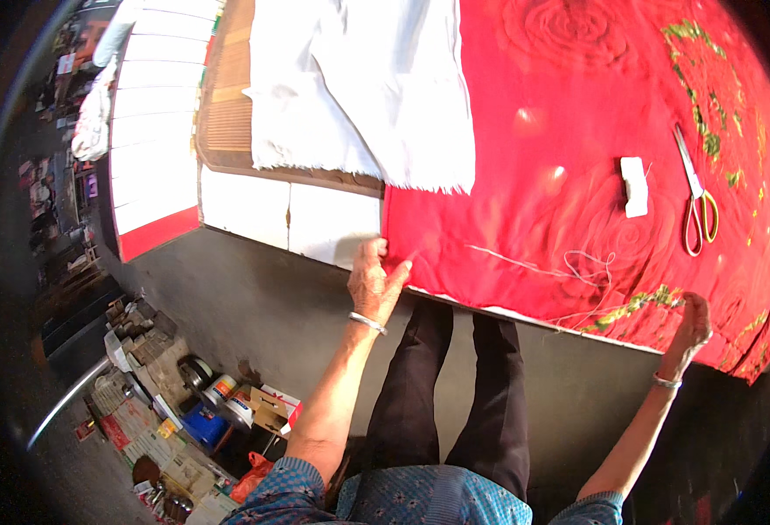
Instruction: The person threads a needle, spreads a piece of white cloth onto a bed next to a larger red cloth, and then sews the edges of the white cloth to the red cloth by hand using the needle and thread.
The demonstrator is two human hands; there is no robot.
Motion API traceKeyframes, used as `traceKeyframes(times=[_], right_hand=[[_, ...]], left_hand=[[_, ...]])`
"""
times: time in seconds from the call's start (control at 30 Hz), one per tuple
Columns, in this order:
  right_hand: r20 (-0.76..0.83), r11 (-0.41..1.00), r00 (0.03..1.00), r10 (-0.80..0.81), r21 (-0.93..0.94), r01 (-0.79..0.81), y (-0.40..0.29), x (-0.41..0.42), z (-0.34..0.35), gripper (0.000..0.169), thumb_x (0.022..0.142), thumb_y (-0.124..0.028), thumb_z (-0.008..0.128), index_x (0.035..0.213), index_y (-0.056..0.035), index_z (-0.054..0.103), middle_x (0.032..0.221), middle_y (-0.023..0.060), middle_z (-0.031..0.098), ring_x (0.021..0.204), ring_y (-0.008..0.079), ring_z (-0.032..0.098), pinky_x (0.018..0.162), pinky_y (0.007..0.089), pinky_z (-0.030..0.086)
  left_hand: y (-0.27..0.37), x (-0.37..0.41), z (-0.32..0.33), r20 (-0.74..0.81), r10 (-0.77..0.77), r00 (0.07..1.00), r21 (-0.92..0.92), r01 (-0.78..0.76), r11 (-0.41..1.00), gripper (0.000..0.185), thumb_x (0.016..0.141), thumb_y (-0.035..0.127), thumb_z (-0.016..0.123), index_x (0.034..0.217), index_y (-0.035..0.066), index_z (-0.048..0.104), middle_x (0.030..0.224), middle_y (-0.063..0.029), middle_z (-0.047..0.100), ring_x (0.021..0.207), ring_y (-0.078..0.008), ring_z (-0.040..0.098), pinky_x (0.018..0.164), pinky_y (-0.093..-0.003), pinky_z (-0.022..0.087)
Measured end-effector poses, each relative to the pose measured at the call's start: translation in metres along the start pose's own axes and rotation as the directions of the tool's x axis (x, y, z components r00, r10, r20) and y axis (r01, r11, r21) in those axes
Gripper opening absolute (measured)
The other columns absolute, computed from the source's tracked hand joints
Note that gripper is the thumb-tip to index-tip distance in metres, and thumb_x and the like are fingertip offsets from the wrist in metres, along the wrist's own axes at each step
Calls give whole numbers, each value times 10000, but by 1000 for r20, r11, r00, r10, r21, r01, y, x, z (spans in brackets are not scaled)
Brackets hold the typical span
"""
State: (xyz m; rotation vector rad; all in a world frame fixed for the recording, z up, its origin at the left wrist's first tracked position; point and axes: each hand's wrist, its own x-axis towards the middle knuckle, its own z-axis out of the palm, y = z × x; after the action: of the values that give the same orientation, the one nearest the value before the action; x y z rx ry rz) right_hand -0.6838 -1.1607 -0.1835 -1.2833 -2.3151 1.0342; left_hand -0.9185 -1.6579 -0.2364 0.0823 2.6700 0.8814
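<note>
A red cloth [523, 223] with rose patterns and green leaf prints spreads over the table. At its near left corner rests my left hand [373, 282], thumb on the cloth and fingers by its edge; whether it pinches the fabric cannot be seen. My right hand [690, 328] is over the near edge farther right, fingertips together on what looks like the end of a loose white thread [523, 264]. No needle can be made out. Beyond it lie scissors [695, 197], blades pointing away, and a small white folded piece [634, 187].
A white cloth [365, 92] with a frayed edge overlaps the red one and a brown ridged board [226, 125]. White tiles [244, 200] cover the table's left part. On the floor at left are a blue container [204, 423], an open cardboard box [270, 410] and an orange plastic bag [252, 476].
</note>
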Motion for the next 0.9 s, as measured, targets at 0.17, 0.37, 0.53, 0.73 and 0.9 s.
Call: traceKeyframes(times=[0.17,0.37,0.53,0.73,0.9], right_hand=[[113,921,994,10,387,-53,-36,-14,73,124,968,-100,559,957,-20,653,793,1,621,730,76,554,683,232,440],[266,981,953,-145,166,103,-106,-26,139,73,915,-19,543,906,-7,615,677,2,528,624,65,442,551,253,371],[119,974,979,-168,-131,183,-124,-11,162,86,903,-35,586,966,-5,636,732,99,577,689,183,569,638,331,451],[79,682,935,-346,-663,309,-171,-20,179,195,865,-135,615,1043,-73,663,1069,92,613,1035,307,563,864,452,428],[65,761,897,-437,-505,407,-242,-39,243,72,848,-103,645,915,-74,651,918,79,637,913,279,597,802,415,431]], left_hand=[[-5,6,9,-52,27,998,-8,-27,1000,536,678,83,808,1102,40,482,983,-131,533,906,-309,549,814,-421,461],[-15,11,1,-22,80,997,5,-80,997,482,702,109,811,1077,40,516,932,-114,553,825,-279,563,760,-400,478],[-34,36,-33,187,-38,982,-310,96,946,344,784,141,766,1040,40,561,774,-94,587,686,-235,590,655,-357,502],[-79,107,-111,-231,48,972,-128,-79,989,284,837,131,687,1070,9,580,928,-139,600,834,-306,588,772,-405,491],[-93,200,-152,-315,61,947,9,-61,998,482,832,181,687,1219,-26,488,1146,-200,529,1072,-351,500,923,-446,423]])
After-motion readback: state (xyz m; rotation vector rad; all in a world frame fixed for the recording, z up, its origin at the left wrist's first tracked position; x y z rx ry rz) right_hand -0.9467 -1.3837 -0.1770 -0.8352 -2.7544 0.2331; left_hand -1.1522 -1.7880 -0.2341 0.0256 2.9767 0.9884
